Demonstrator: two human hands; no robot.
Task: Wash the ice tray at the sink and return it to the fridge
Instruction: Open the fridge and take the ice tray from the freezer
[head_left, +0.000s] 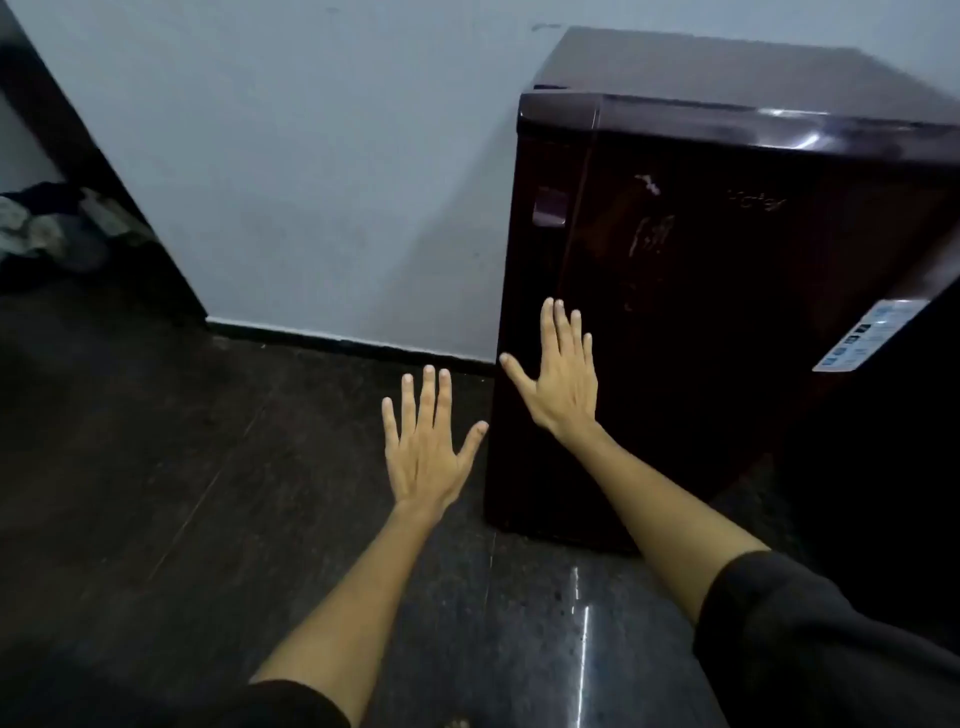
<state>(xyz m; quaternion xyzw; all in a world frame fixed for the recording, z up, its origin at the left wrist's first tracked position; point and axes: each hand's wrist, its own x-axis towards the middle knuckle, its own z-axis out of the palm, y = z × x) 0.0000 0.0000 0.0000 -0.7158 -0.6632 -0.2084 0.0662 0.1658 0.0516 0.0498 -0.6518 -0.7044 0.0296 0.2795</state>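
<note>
A small dark maroon fridge (727, 291) stands on the floor at the right, its door closed, with a recessed handle (549, 206) near its upper left corner. My right hand (561, 379) is spread flat in front of the lower left of the door, fingers apart, holding nothing; whether it touches the door I cannot tell. My left hand (426, 441) is stretched out over the floor just left of the fridge, fingers spread and empty. No ice tray or sink is in view.
A pale wall (311, 182) with a dark skirting runs behind the fridge. The floor (182, 493) is dark polished stone. A dark door frame (104, 208) at the left opens onto a pile of clothes (47, 223). A white label (872, 332) shows on the fridge's right side.
</note>
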